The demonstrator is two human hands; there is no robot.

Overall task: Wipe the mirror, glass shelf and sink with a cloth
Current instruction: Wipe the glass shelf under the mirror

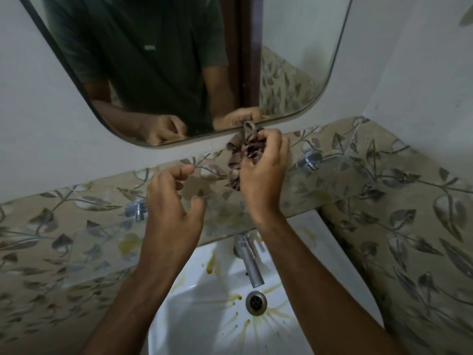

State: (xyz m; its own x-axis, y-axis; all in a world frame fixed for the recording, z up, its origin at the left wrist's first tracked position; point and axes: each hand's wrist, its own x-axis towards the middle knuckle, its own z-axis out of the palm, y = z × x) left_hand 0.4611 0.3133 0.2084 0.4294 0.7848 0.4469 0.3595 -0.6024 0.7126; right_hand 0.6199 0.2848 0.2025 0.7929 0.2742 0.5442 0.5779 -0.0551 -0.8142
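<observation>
The right hand (pixel 263 170) grips a crumpled brown patterned cloth (pixel 243 155), fingers curled tight around it, just below the lower edge of the rounded wall mirror (pixel 294 60) and above the clear glass shelf (pixel 332 185); the left hand (pixel 171 201) is half curled, holding nothing, beside it; the stained white sink (pixel 217 303) lies beneath.

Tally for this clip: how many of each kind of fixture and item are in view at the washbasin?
Rounded wall mirror: 1
Clear glass shelf: 1
Chrome shelf brackets: 2
White stained ceramic sink: 1
Chrome tap: 1
Metal drain: 1
Brown patterned cloth: 1
Total: 8
</observation>
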